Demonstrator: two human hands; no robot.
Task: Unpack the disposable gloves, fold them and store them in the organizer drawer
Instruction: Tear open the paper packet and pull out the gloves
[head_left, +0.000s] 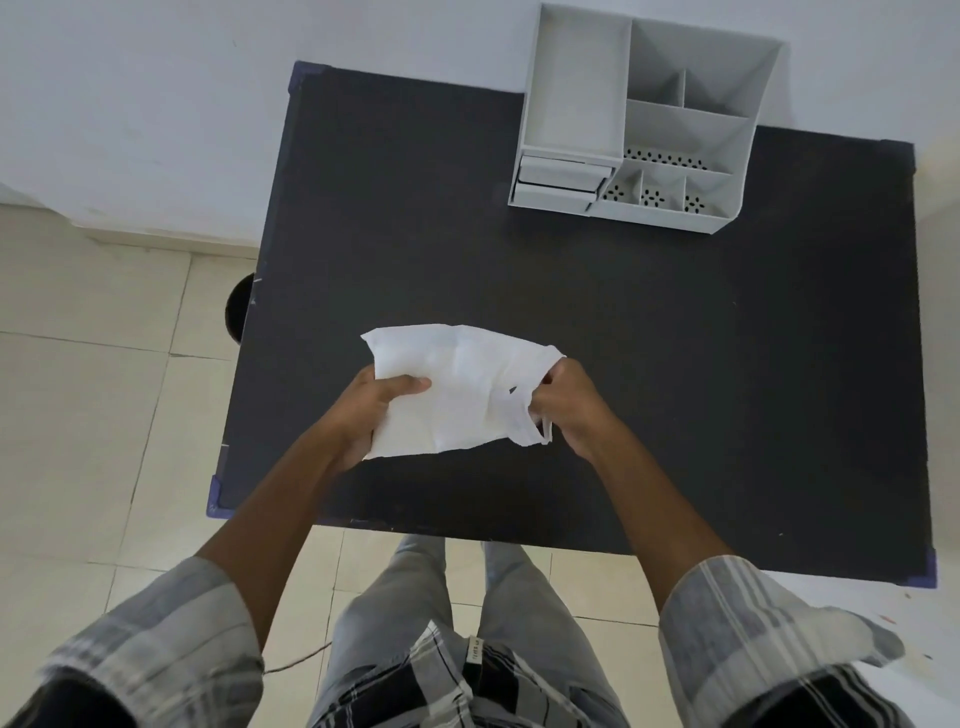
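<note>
Black table (675, 364), gloves (457, 384) gripped between hands

A black rectangular tabletop (571, 291) with purple corner guards (217, 491) stands against a pale bluish-white wall (156, 104). Beneath it lies a floor of cream square tiles (93, 395), and a dark round object (238, 306) (too hidden to identify) pokes out past the table's left edge.

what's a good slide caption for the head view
Both hands hold white gloves above black table, organizer behind.
</note>
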